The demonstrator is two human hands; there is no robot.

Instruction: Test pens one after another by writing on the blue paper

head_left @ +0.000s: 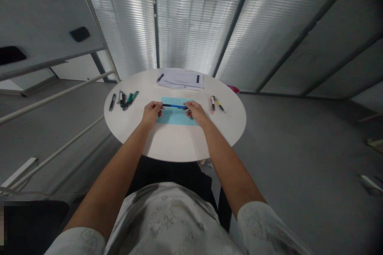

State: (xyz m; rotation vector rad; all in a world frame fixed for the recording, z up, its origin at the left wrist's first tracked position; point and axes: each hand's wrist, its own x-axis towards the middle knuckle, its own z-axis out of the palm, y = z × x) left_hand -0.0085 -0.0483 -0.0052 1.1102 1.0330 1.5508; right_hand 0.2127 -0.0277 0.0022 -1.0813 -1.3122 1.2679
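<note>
A blue pen (pixel 174 106) is held level between both hands, just above a light blue sheet (pixel 176 118) on the round white table (pixel 167 147). My left hand (pixel 152 112) grips the pen's left end. Its right end is pinched by my right hand (pixel 194 111). Both hands hover over the sheet's far half.
Several dark and green pens (pixel 124 99) lie in a row at the table's left. A pink, a white and a yellow pen (pixel 216 104) lie at its right. A stack of white papers (pixel 180 79) sits at the far edge. A whiteboard frame stands to the left.
</note>
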